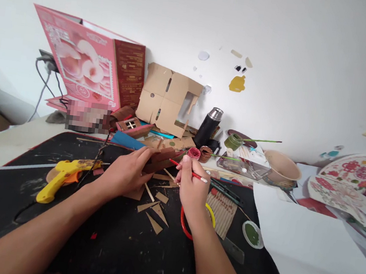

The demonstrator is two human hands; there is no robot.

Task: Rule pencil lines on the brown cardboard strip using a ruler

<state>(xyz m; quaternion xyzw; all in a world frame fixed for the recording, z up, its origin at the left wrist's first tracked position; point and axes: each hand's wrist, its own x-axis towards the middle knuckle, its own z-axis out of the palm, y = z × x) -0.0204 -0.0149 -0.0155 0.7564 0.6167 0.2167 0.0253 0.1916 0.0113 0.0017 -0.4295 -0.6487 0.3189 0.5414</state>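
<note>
My right hand (192, 190) is closed around a thin red paintbrush (199, 177), its tip pointing left toward a brown painted cardboard piece (161, 160). My left hand (128, 170) grips that piece from the left, with part of it hidden behind the fingers. Just beyond the right hand stand a small jar of red paint (194, 153) and a jar of brown paint (205, 153). Cut cardboard triangles (159, 215) and a wooden stick (149, 193) lie on the black mat (115, 245) between my arms. Partly under my right wrist is a red and yellow ring-shaped object (182, 222).
A yellow hot glue gun (59, 177) lies at left with its cord. Behind stand a pink box (88, 61), a cardboard sheet (171, 97) and a black thermos (207, 129). At right are corrugated cardboard (223, 212), a lid of green paint (253, 234) and a beige bowl (282, 166).
</note>
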